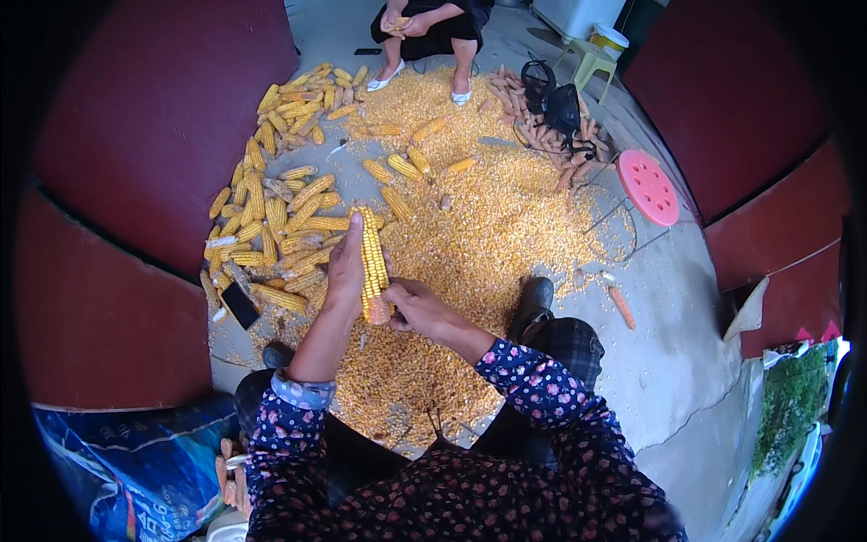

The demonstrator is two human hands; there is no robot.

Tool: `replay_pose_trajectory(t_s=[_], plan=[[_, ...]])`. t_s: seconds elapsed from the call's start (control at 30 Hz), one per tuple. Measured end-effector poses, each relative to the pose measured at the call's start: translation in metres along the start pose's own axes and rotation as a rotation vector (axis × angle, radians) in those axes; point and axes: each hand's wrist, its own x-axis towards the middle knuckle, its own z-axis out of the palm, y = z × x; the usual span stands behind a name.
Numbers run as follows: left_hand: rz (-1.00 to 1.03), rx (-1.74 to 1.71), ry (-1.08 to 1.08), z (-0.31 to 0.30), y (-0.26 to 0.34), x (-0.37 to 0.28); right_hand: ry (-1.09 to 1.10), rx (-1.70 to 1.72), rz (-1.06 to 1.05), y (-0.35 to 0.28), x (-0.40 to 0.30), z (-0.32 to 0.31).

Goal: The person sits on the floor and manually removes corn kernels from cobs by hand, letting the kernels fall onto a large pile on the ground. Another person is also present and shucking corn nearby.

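A yellow ear of dried corn (372, 261) stands nearly upright in front of me, its lower end bared to the pinkish cob. My left hand (345, 264) grips it along the left side, thumb near the top. At the bared lower end, my right hand (418, 308) has its thumb and curled fingers against the ear. Beneath both hands spreads a wide heap of loose corn kernels (467, 237). To the left lies a pile of unshelled ears (271, 210), and several more ears (405, 167) rest on the kernels farther off.
Opposite sits a person whose hands (404, 26) hold a piece of corn. Bare cobs (535, 129) lie under a black bag (562, 108). A pink-topped stool (648, 188) lies tipped at right, a green stool (588, 64) behind. A phone (240, 305) and blue sack (149, 467) are at left.
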Motion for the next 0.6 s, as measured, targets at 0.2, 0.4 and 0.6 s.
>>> replay_pose_trajectory(t_s=[0.2,0.4,0.6], plan=[[-0.042,0.053,0.009,0.004,-0.001,0.006,0.078,-0.012,-0.017,-0.007,-0.006,0.001],[-0.084,0.096,0.023,-0.006,-0.004,0.010,0.009,0.073,0.015,-0.006,-0.004,0.005],[-0.116,0.032,-0.012,-0.005,-0.004,0.008,0.019,0.108,0.021,-0.003,-0.004,0.004]])
